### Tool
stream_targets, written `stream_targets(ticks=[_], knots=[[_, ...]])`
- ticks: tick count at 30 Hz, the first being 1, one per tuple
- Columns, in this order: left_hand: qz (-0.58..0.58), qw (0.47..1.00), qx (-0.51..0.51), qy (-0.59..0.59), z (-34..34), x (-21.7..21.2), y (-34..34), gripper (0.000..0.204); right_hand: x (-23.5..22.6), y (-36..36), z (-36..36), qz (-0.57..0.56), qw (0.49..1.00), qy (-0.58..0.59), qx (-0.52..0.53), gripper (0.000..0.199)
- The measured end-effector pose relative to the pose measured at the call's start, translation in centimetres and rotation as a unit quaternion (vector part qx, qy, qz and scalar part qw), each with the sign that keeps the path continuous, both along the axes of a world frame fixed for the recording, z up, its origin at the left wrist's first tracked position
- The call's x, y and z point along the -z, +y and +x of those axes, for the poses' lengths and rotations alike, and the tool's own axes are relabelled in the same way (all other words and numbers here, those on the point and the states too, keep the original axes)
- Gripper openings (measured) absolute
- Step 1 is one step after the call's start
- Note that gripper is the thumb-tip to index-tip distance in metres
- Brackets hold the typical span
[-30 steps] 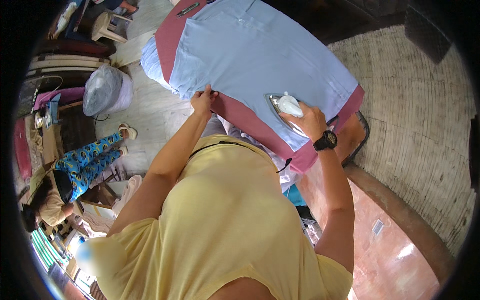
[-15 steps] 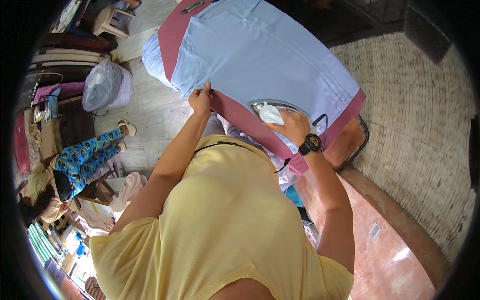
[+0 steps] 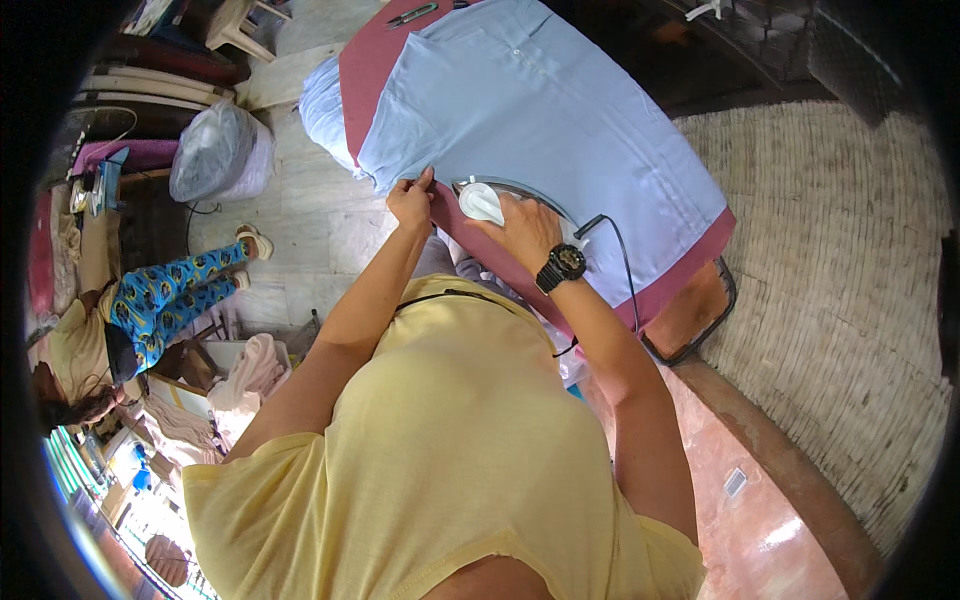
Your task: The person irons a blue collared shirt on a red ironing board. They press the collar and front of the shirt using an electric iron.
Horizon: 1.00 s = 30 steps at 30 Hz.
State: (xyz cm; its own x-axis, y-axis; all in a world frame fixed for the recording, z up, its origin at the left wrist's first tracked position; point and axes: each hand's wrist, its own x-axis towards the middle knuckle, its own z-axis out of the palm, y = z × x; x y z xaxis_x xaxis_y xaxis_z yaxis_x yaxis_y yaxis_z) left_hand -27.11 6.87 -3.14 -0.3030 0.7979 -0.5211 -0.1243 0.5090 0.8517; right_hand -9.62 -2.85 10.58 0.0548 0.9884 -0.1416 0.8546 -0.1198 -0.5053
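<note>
Head view: your right hand wrapped round handle of white-and-silver electric iron, resting on pale-blue fabric by near edge of maroon padded ironing board. Your left hand: fingers pinched together on fabric's near-left edge. Grey metal snips at board's far-left corner.

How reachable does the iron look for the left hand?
Probably yes: nothing visible separates the iron from the nearby left hand, though its fingers seem to pinch blue cloth, and the right hand holds the iron.
</note>
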Motion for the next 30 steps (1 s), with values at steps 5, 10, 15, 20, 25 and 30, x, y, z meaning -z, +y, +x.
stream_targets(ticks=[5, 10, 15, 20, 25, 30], knots=[[0.000, 1.000, -0.027, -0.008, 0.5, 0.1, 0.0, 0.029, 0.1, 1.6, -1.2, -0.009, 1.000, -0.026, -0.004, 0.054], [-0.014, 0.999, -0.030, -0.034, 0.2, -0.4, 0.1, 0.028, 0.0, 0.6, -0.7, -0.028, 1.000, 0.002, -0.013, 0.053], [-0.015, 0.999, -0.018, -0.029, 0.0, -0.4, 0.1, 0.029, -0.1, 1.8, -1.5, -0.031, 1.000, -0.002, -0.004, 0.056], [-0.003, 0.999, 0.025, -0.023, -0.5, -0.6, 0.3, 0.028, 0.7, -1.3, 2.2, 0.092, 0.992, -0.084, -0.008, 0.068], [-0.041, 0.996, 0.043, -0.065, -0.6, -1.2, 0.1, 0.030, 0.1, -6.8, 12.7, -0.034, 0.994, -0.102, 0.012, 0.060], [-0.096, 0.975, 0.198, 0.012, 0.3, -1.8, 0.3, 0.033, 1.5, -8.0, 13.5, 0.011, 0.989, -0.140, -0.055, 0.036]])
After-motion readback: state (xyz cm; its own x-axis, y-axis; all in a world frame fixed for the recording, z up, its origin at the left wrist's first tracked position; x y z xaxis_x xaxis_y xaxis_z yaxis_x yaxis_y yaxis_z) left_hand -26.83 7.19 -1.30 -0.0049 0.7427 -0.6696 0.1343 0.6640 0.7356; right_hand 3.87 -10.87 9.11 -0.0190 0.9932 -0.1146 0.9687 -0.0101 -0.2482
